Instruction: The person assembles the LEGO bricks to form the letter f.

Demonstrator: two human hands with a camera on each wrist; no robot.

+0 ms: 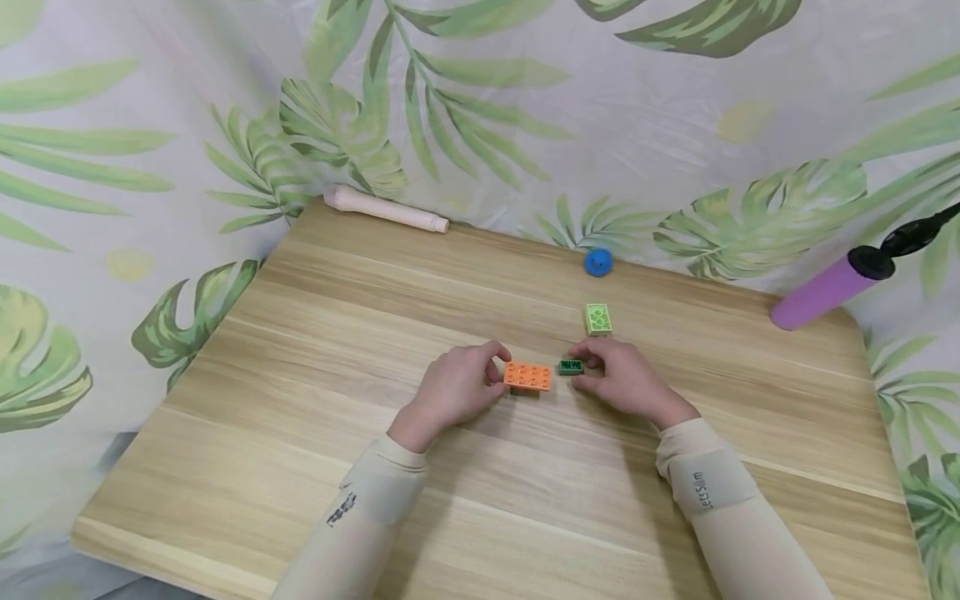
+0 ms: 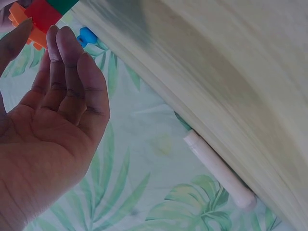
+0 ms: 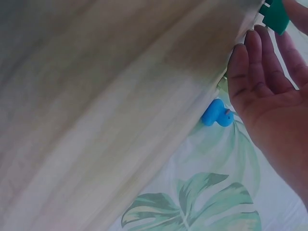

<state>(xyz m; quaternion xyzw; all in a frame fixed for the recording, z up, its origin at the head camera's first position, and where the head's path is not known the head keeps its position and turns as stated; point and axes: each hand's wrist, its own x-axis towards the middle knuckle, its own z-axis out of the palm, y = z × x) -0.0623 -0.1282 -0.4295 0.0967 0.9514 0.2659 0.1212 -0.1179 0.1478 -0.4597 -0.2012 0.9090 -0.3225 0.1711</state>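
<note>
Thumb and forefinger of my left hand point(image 1: 459, 387) pinch the left end of an orange toy brick point(image 1: 527, 375), its studs facing up. The left wrist view shows a red brick point(image 2: 43, 17) under the orange one, and a green piece point(image 2: 62, 4) against the red, cut off by the frame edge. My right hand point(image 1: 626, 379) pinches a small dark green brick point(image 1: 571, 367) between thumb and fingers, a short gap to the right of the orange brick. Just beyond that hand lies a light green brick point(image 1: 598, 319), studs up.
A blue duck-shaped toy point(image 1: 598, 262) sits near the table's back edge. Along that edge at the left lies a pale pink tube-like stick point(image 1: 386, 208). A purple cylinder with a black end point(image 1: 828, 287) stands at the right. Leaf-patterned cloth hangs behind the wooden table point(image 1: 300, 350).
</note>
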